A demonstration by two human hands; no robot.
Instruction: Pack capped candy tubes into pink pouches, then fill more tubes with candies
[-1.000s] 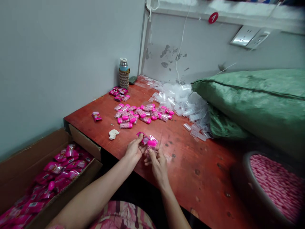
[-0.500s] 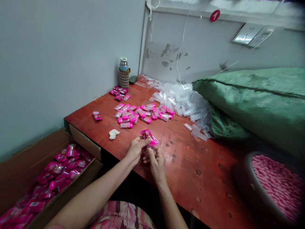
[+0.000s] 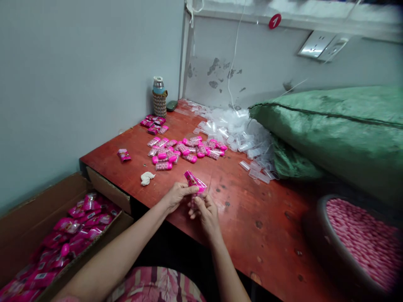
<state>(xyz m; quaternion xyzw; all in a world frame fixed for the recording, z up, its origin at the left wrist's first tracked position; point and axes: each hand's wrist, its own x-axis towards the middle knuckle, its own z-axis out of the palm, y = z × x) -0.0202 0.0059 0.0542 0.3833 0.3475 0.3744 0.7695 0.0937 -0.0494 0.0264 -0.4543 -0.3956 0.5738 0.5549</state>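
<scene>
Over the table's front edge, my left hand (image 3: pixel 179 196) pinches a printed pink wrapper (image 3: pixel 191 179) between thumb and fingers. My right hand (image 3: pixel 207 213) is closed from below on a small clear candy bottle, mostly hidden by the fingers, whose top meets the wrapper. Beyond the hands lies a loose group of candy bottles (image 3: pixel 189 158) with pink caps and pink balls inside. A single pink packet (image 3: pixel 124 155) rests to the left, near a crumpled white tissue (image 3: pixel 147 178).
A cardboard box (image 3: pixel 108 191) of pink packets stands at lower left. Clear empty tubes (image 3: pixel 248 142) are heaped before a green sack (image 3: pixel 330 113). A dark tub (image 3: pixel 321 209) of pink balls sits at right. A flask (image 3: pixel 159 102) in a woven sleeve stands at the back.
The wrapper's upper end has tilted and flattened out slightly in my hands. The whole view has shifted a little, so things appear further left.
</scene>
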